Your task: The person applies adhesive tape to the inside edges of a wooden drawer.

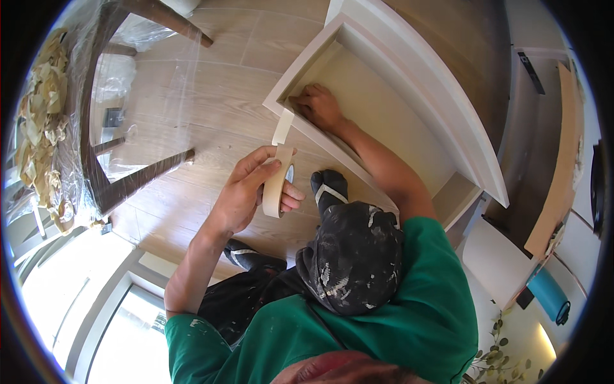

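My left hand (246,189) grips a roll of beige masking tape (275,185), with the thumb on top and fingers around its side. From the roll a short tape strip (283,127) runs up to the near left corner of a pale drawer (409,169). Inside that drawer, my right hand (318,107) lies at the left corner with its fingers bent against the inner wall. What its fingertips press on is hidden. My right forearm reaches across the drawer's near side.
A dark wooden chair frame (96,128) wrapped in clear plastic stands at the left, beside crumpled used tape (41,128). My knee (352,259) in paint-spotted black trousers is close to the drawer. At the right are an open cabinet (543,128) and a teal roll (548,294).
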`<state>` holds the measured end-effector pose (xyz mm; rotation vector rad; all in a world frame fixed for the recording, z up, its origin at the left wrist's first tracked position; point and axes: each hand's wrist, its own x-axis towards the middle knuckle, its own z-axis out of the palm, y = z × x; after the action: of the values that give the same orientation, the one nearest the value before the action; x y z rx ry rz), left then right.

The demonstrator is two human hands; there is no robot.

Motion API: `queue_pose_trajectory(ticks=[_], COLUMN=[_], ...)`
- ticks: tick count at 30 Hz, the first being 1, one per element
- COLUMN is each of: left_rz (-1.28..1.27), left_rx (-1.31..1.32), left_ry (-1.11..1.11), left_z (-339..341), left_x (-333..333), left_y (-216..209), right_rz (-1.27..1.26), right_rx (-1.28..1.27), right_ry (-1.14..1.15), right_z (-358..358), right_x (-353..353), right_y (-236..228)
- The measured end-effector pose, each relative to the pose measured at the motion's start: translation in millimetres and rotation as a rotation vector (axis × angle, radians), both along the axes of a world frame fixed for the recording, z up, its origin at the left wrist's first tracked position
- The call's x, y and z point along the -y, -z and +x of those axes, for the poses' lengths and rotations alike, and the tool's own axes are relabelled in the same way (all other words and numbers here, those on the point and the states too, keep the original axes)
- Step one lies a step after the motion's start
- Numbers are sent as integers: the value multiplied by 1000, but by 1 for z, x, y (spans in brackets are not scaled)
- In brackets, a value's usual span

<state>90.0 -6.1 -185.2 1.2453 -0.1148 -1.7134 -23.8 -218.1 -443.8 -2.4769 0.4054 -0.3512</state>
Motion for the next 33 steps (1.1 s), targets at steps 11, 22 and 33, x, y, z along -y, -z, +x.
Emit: queue_pose_trajectory(ticks=[11, 22, 33], left_rz=[87, 201, 242], left_rx=[38, 195, 378], left_ry=[89, 205, 296], left_z=[12, 39, 42], left_x=[-7, -26, -60], left_y=[28, 76, 143], right_rz=[-18, -101, -130], right_rx=[-28, -83, -110], right_ry=[-82, -285, -345], right_z=[0, 6, 8], right_x=[7, 21, 27], right_y=[-2, -6, -9])
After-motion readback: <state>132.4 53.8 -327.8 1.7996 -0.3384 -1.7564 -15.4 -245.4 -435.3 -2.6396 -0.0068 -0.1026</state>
